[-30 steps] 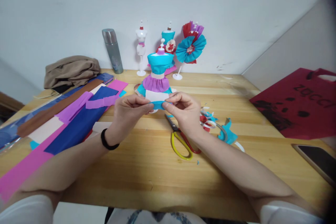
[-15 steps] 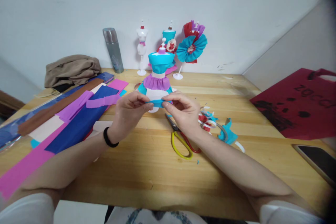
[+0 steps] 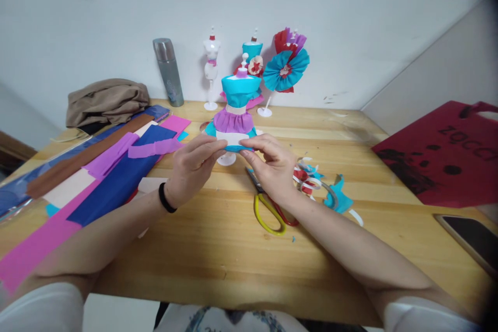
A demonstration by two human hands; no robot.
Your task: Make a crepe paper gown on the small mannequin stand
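Observation:
A small dress form (image 3: 240,91) stands in front of me, dressed in a turquoise top, a pale waistband and a purple ruffle with turquoise below. Just in front of its skirt, my left hand (image 3: 199,165) and my right hand (image 3: 271,166) pinch the two ends of a turquoise crepe paper strip (image 3: 238,149). A white band (image 3: 233,138) runs along the strip's upper side. Thumbs are below, fingers above. Whether the strip touches the skirt I cannot tell. Scissors (image 3: 268,212) with yellow and red handles lie under my right wrist, partly hidden.
Crepe paper sheets (image 3: 112,181) lie at left, near a brown cloth (image 3: 109,101) and a flask (image 3: 168,72). Behind stand a bare form (image 3: 211,54) and decorated forms (image 3: 286,70). Paper scraps (image 3: 338,194), a red bag (image 3: 439,155) and a phone (image 3: 469,236) are at right.
Both hands have risen slightly and tilted the strip, so less turquoise shows under the white band. More of the dress form's white base shows below. The pinch is kept.

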